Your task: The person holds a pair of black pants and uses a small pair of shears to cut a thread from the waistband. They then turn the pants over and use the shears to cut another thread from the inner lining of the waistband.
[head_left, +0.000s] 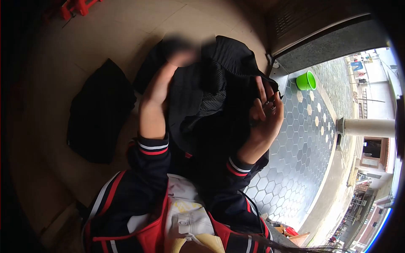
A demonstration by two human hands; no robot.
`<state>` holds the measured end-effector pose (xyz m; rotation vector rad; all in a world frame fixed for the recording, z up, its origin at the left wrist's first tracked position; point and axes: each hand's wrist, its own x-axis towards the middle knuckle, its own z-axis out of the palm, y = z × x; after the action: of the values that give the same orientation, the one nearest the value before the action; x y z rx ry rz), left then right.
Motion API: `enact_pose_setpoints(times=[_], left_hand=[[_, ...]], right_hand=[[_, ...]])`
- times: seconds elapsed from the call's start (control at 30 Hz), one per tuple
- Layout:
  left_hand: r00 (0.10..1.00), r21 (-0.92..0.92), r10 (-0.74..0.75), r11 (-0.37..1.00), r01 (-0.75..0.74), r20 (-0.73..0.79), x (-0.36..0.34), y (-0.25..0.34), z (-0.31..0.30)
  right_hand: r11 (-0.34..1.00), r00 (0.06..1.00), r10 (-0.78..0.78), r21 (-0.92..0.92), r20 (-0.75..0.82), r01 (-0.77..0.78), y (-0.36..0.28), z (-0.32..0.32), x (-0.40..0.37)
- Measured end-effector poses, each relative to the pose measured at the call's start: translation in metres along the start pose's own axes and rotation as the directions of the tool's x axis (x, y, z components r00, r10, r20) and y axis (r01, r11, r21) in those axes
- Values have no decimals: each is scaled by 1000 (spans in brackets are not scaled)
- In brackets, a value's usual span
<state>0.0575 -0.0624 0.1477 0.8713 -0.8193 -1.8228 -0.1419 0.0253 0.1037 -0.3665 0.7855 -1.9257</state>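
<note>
A black garment [185,105] with a gathered, elastic-looking waistband and a mesh lining is spread in front of me, its opening facing up. My left hand [183,57] lies at the garment's far left edge; a blur hides its fingers. On the other side, my right hand [268,111] grips the edge of the waistband, some fingers inside the opening and the thumb side outside. A small dark, shiny spot shows between those fingers. To the left, a second piece of folded black cloth [101,111] rests on the tan surface, apart from both hands.
The tan surface [126,25] stretches under the cloth, with a red object [78,7] at its far left. A dark panel [329,44] stands at the upper right. Beyond it are hexagonal floor tiles [295,147], a green bucket [306,81] and a pale column [367,127].
</note>
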Motion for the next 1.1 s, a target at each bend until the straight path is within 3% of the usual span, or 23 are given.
enact_pose_setpoints(times=[0.07, 0.23, 0.3, 0.4, 0.47, 0.53, 0.6, 0.63, 0.7, 0.8, 0.83, 0.87, 0.9, 0.93, 1.0, 1.07, 1.1], left_hand=[[998, 28, 35, 999, -34, -46, -3, -7, 0], [985, 47, 56, 998, -49, -164, 10, -24, -26], [967, -104, -181, 974, 201, 178, 41, -40, -57], [983, -105, -167, 979, 174, 79, 44, -41, -52], [976, -121, -202, 970, 211, 81, 42, -39, -51], [968, -137, -238, 959, 248, 84, 39, -36, -50], [956, -154, -226, 955, 255, 185, 36, -33, -51], [956, -153, -228, 954, 258, 185, 37, -35, -52], [986, -122, -99, 986, 116, 136, 40, -42, -55], [992, -184, -68, 979, 86, 104, 48, -47, -61], [992, -183, -69, 979, 88, 105, 49, -48, -61], [997, -201, 37, 979, -24, 65, 51, -50, -60], [989, -214, 143, 967, -135, 24, 53, -51, -59], [990, -215, 141, 968, -132, 27, 54, -53, -60], [949, -212, 315, 926, -311, -17, 59, -56, -64], [936, -193, 351, 918, -346, -11, 69, -62, -81], [940, -187, 336, 922, -340, -51, 71, -61, -85]], right_hand=[[997, 999, 16, -72, -38, -18, 10, -2, -6], [998, 998, 60, -35, 6, -60, 17, -7, -7], [998, 996, 59, 26, 63, -61, 14, -6, -9], [987, 984, 42, 143, 171, -67, 12, -7, -10], [944, 961, 21, 312, 276, -110, 11, -12, -9], [927, 935, -21, 358, 354, -115, 11, -13, -8], [915, 929, -23, 383, 368, -129, 12, -13, -9], [913, 929, -24, 388, 369, -130, 12, -12, -9], [910, 930, -21, 393, 368, -135, 12, -12, -10], [923, 943, 1, 363, 332, -129, 12, -11, -9], [939, 954, 15, 325, 298, -116, 13, -9, -8], [957, 966, 28, 274, 256, -101, 15, -7, -8], [981, 982, 39, 179, 185, -73, 17, -4, -8], [999, 997, 40, 2, 72, -41, 19, 0, -10], [893, 999, 47, -448, -2, -43, 21, 3, -11], [832, 998, 29, -553, -56, -55, 21, 5, -15], [733, 997, 37, -676, -71, -75, 20, 9, -16]])
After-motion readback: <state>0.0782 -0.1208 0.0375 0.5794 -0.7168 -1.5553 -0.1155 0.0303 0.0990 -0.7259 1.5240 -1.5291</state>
